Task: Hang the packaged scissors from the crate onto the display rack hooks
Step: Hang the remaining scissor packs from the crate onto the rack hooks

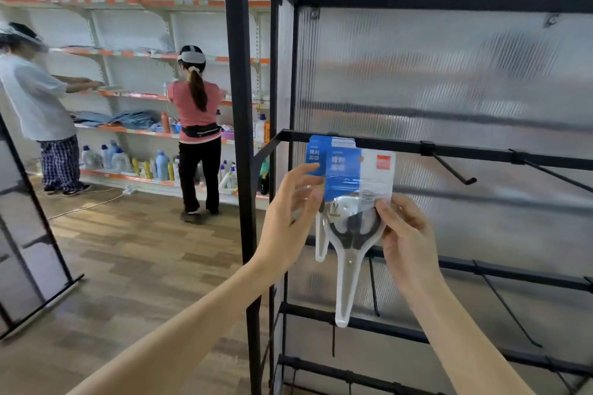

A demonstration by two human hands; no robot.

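The right hand (406,228) pinches the lower right edge of a packaged scissors (356,202), thumb and fingers curled onto the clear plastic. The left hand (290,205) has loosely spread fingers touching the pack's left side. The pack hangs at the upper crossbar (481,151) of the black display rack (237,138), in front of more blue-carded packs (316,154) (how many is unclear). Empty hooks (452,170) stick out to the right
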